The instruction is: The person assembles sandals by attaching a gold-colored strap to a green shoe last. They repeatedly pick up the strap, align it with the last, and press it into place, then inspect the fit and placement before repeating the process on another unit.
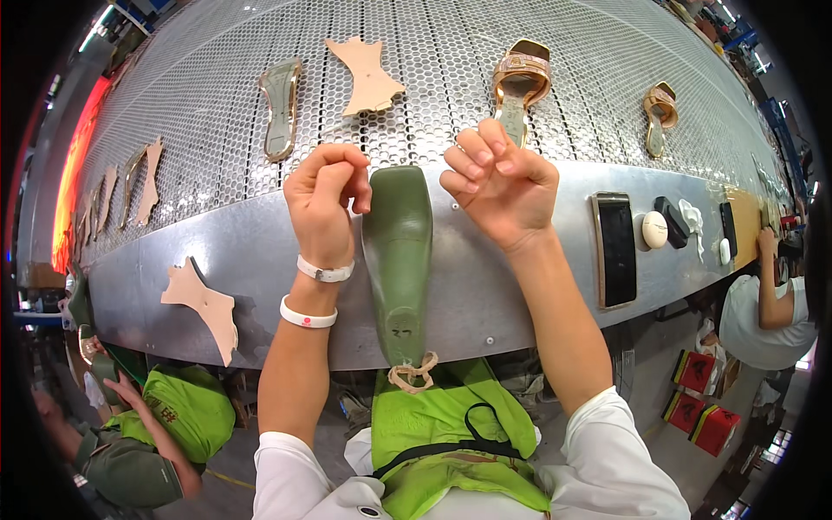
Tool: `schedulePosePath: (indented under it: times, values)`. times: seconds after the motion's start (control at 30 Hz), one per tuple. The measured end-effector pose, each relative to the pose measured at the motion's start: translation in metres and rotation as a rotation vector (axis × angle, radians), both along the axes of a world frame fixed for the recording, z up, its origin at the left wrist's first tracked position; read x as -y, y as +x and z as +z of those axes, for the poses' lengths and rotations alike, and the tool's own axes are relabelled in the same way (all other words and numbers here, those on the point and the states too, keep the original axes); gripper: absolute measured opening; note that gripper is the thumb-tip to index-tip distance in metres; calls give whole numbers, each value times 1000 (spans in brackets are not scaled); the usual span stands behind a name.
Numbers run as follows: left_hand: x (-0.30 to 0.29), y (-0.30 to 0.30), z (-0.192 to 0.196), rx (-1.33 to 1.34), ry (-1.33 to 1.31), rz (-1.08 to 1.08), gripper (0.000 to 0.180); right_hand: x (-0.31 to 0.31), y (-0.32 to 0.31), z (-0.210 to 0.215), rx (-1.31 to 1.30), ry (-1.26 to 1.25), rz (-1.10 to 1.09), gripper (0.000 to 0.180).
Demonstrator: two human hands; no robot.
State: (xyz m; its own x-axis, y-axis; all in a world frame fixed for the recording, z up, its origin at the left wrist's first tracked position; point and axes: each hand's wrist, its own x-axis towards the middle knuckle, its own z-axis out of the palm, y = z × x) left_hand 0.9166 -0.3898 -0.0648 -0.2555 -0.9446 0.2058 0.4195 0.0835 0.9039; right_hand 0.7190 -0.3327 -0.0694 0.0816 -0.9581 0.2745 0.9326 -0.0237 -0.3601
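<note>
The left hand (325, 195) is curled loosely, thumb against forefinger as if pinching something too fine to make out; no object shows in its grip. The right hand (496, 178) at its 3 o'clock is likewise half closed, fingertips gathered, and whether it holds anything cannot be told. Neither touches the green shoe last (399, 260), which lies sole-up between them, toe toward 12 o'clock on the steel ledge (260, 260), heel at 6 o'clock with a knotted tan cord (414, 373) hanging over the person's green apron (433, 425).

To work well here, I judge both hands should stay level over the last's toe and keep any fine strand taut between the pinches.

Beyond, on the perforated conveyor (217, 104), a tan leather piece (368, 76) sits at 12 o'clock, a clear insole (281, 108) at 11, a gold sandal (520, 82) at 1. A phone (615, 250) lies at 3 o'clock; another leather piece (206, 305) at 8.
</note>
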Motion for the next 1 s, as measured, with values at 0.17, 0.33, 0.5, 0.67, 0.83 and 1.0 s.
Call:
schedulePosePath:
  times: [0.17,0.33,0.5,0.67,0.83,1.0]
  values:
    - [5,9,-5,-51,-8,-104,17,5,4,-7,84,-130,69,23]
    - [5,10,-4,-87,-8,-150,19,-1,15,8,108,-16,17,59]
    - [8,24,-5,-57,-74,-296,15,1,33,19,129,-19,8,80]
    - [-7,11,3,477,-808,50,10,-1,52,21,-7,-29,-56,86]
    - [-7,7,8,419,-993,75,18,-5,74,24,-284,-136,-219,90]
    - [-5,16,4,421,-1045,69,19,-4,90,18,-388,-147,-265,85]
